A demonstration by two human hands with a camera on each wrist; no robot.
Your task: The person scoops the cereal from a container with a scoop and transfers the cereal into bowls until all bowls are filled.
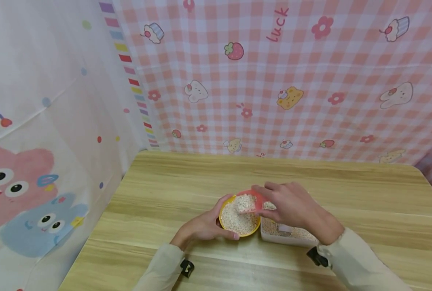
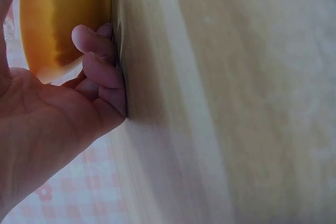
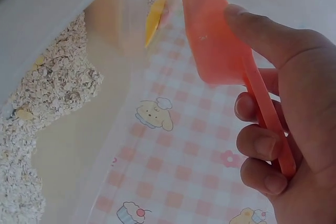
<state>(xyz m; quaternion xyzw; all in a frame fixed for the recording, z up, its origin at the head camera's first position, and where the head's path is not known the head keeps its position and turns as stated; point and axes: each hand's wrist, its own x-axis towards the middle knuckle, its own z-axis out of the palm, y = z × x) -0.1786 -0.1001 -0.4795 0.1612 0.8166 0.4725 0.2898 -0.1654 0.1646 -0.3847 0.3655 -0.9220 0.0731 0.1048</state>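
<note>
My left hand (image 1: 209, 224) holds a yellow bowl (image 1: 251, 233) of oat flakes by its side, thumb along the near rim. In the left wrist view, curled fingers rest against the table beside the bowl's orange-yellow outer wall (image 2: 65, 19). My right hand (image 1: 293, 203) grips a coral-red scoop (image 1: 260, 199) by its handle, the thumb pressed on the scoop's body (image 3: 215, 40). Oat flakes (image 1: 245, 202) fill the scoop's front, which is over the bowl's far side. Below the right hand stands a whitish box (image 1: 286, 241) of oats, partly hidden by the hand.
The wood-grain table (image 1: 165, 178) meets a pink checked cloth (image 1: 216, 113) at its back edge. A white cartoon-printed cloth (image 1: 70, 121) hangs along the left side. The box stands close to the bowl's right side.
</note>
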